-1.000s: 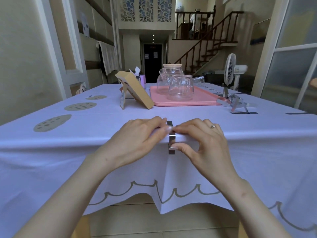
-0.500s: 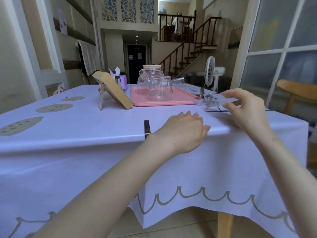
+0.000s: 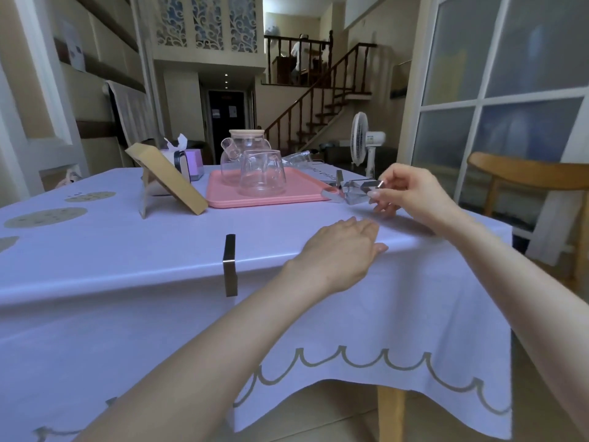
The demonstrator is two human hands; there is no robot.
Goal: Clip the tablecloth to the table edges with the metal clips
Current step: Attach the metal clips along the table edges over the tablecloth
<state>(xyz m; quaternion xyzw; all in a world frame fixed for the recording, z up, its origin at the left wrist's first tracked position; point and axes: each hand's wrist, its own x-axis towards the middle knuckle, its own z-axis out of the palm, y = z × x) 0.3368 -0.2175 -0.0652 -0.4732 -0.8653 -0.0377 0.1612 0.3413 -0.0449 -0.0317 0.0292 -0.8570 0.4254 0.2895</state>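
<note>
Grip, right hand [image 3: 411, 196], pinches shiny bent-steel clip [image 3: 363, 189]; left hand [image 3: 341, 253] flat, relaxed, on lilac tablecloth [image 3: 127, 250].

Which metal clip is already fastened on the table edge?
The flat metal clip left of the left hand; the others are loose beside the pink plastic tray.

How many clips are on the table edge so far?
1: a clip on the near edge, left of the left hand. The right hand pinches a loose clip, not yet fitted. Far edges are hidden.
</note>
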